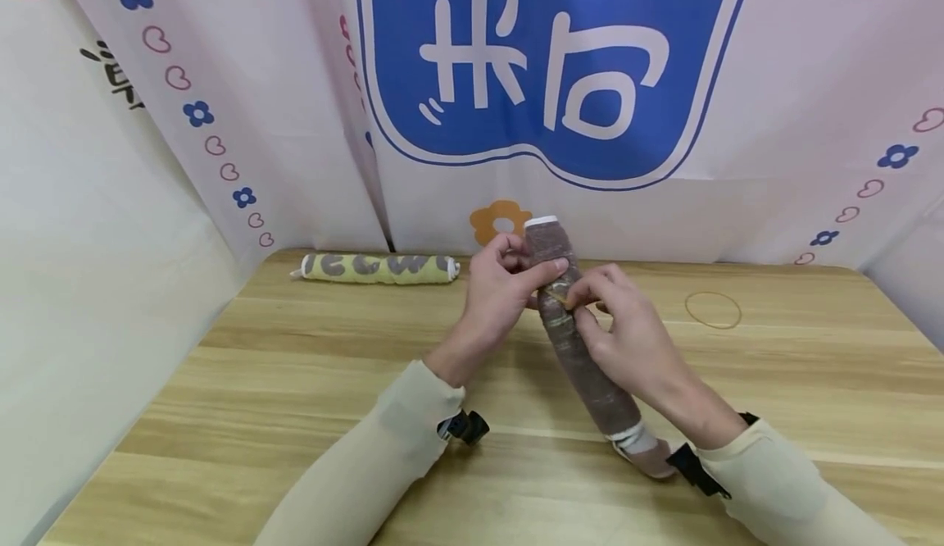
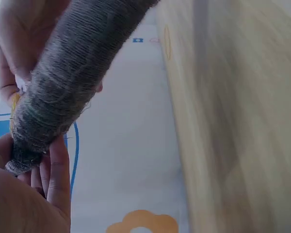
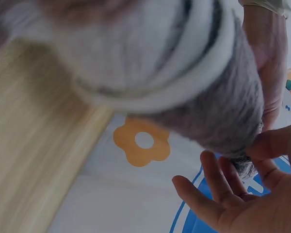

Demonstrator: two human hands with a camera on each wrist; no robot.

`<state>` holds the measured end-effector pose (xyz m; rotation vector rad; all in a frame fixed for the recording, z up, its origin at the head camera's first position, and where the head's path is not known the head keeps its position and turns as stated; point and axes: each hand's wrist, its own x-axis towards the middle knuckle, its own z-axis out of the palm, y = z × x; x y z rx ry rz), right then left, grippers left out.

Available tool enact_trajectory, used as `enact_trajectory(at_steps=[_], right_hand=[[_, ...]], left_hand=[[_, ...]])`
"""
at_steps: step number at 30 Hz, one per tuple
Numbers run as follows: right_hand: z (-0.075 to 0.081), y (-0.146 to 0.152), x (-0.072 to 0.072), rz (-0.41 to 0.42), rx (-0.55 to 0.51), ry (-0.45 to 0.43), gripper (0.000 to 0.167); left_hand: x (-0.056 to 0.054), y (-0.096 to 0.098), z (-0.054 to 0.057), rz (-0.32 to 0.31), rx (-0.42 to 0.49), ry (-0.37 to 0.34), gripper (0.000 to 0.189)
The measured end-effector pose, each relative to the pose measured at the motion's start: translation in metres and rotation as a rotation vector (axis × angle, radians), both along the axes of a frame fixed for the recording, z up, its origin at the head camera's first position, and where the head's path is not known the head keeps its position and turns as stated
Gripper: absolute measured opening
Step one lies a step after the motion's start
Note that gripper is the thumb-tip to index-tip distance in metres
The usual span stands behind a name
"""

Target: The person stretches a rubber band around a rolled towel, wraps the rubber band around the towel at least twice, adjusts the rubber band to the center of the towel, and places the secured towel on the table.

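A long brown cloth roll (image 1: 590,366), white at its top edge and banded white near its lower end, slants over the table. My left hand (image 1: 497,284) grips it near the top, thumb across the front. At the roll's upper middle, my right hand (image 1: 627,325) pinches a yellowish rubber band (image 1: 558,297) that lies against the cloth. The left wrist view shows the fuzzy weave of the roll (image 2: 77,68) with the left fingers (image 2: 58,174) around its narrow end. Close to the right wrist camera is the roll's striped white end (image 3: 150,63).
Toward the back left of the wooden table (image 1: 332,366) lies a yellow-green cloth roll (image 1: 379,269) with grey lettering. Another rubber band (image 1: 713,310) lies flat at the right. A printed white-and-blue backdrop (image 1: 627,152) stands behind the table's back edge.
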<state>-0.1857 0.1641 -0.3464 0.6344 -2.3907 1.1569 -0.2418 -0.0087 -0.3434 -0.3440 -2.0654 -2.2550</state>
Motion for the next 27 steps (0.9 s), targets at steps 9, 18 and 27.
enact_trajectory(at_steps=[9,18,27], right_hand=[[0.009,0.0,0.007,-0.042,0.006,-0.19,0.033],[0.01,0.013,-0.002,0.061,-0.256,-0.374,0.026],[-0.003,0.007,-0.006,0.113,-0.042,0.059,0.033]], left_hand=[[-0.002,-0.004,0.004,-0.062,-0.024,0.046,0.033],[-0.014,-0.01,0.0,-0.318,0.113,-0.088,0.031],[-0.007,-0.004,-0.001,-0.144,0.082,-0.046,0.026]])
